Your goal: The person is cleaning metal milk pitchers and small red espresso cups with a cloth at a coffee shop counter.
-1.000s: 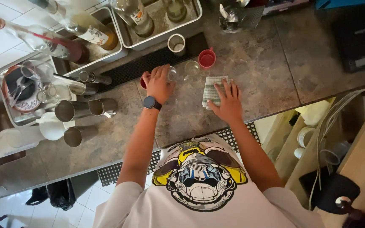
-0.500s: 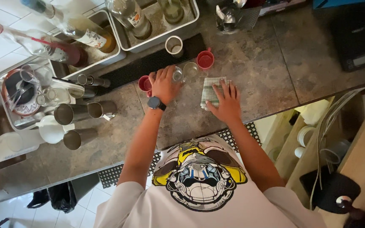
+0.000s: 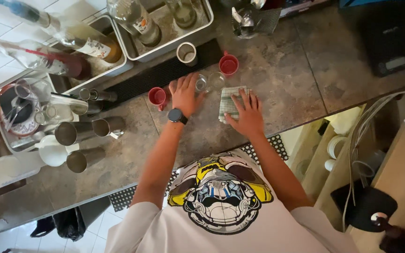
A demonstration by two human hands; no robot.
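Stone counter (image 3: 282, 70), folded green checked cloth (image 3: 229, 100), small clear glass (image 3: 202, 83)

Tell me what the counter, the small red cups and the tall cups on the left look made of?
Counter: mottled grey-brown stone, matte. Red cups: probably glazed ceramic or plastic, smooth and opaque. Tall cups: brushed metal, likely steel, with a grey sheen.

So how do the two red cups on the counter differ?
The red cup by the left hand sits on bare stone beside the left hand; the red cup near the mat edge stands farther back, apart from both hands and beyond the clear glasses. The first looks smaller. Both are upright, open-topped and red.
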